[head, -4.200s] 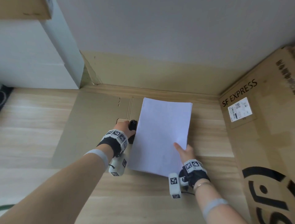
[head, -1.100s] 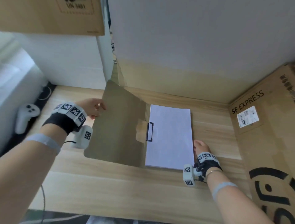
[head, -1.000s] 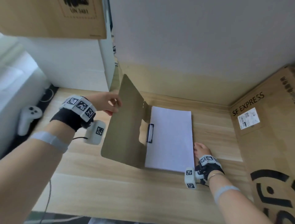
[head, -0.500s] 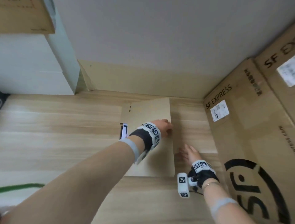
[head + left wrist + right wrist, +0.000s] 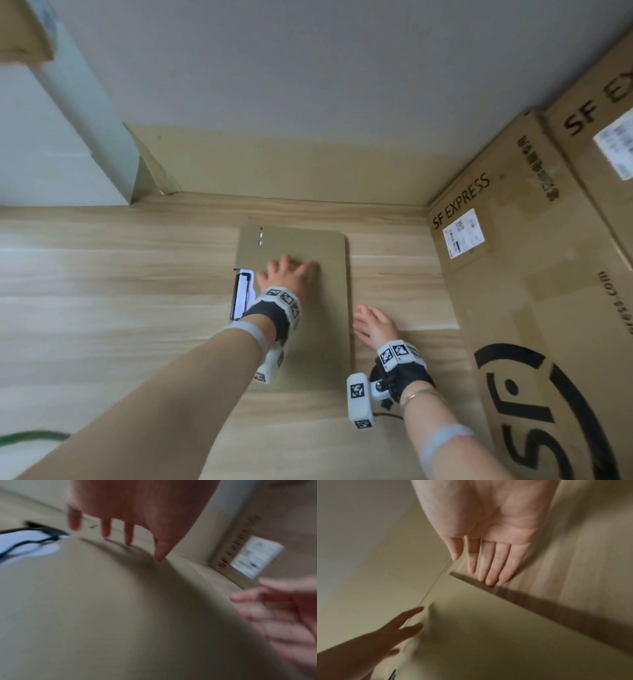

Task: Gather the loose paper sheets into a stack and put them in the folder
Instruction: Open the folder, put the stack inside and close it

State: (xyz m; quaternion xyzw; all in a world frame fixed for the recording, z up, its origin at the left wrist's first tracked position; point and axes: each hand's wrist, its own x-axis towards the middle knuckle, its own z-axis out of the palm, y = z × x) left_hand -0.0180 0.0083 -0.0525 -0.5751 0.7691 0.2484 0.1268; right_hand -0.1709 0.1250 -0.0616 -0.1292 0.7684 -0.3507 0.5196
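The tan folder (image 5: pixel 318 318) lies closed on the wooden table (image 5: pixel 120 308). My left hand (image 5: pixel 287 274) rests flat on its cover with the fingers spread and straight. In the left wrist view the fingertips (image 5: pixel 129 539) touch the cover (image 5: pixel 102 601). A strip of the white paper (image 5: pixel 244 298) under a black clip (image 5: pixel 234 294) shows through a cutout at the folder's left edge. My right hand (image 5: pixel 371 322) lies open on the table just right of the folder. In the right wrist view its straight fingers (image 5: pixel 489 566) reach the cover's edge (image 5: pixel 488 628).
Large SF Express cardboard boxes (image 5: pixel 531 274) lean along the right side. A grey wall (image 5: pixel 308 102) closes the back and a white cabinet (image 5: pixel 51 137) stands at the back left. A green cable (image 5: pixel 30 437) lies at the lower left.
My left hand swung the folder cover over from the left and down onto the paper, then slid from the cover's right edge towards its middle. The right hand stayed beside the folder.
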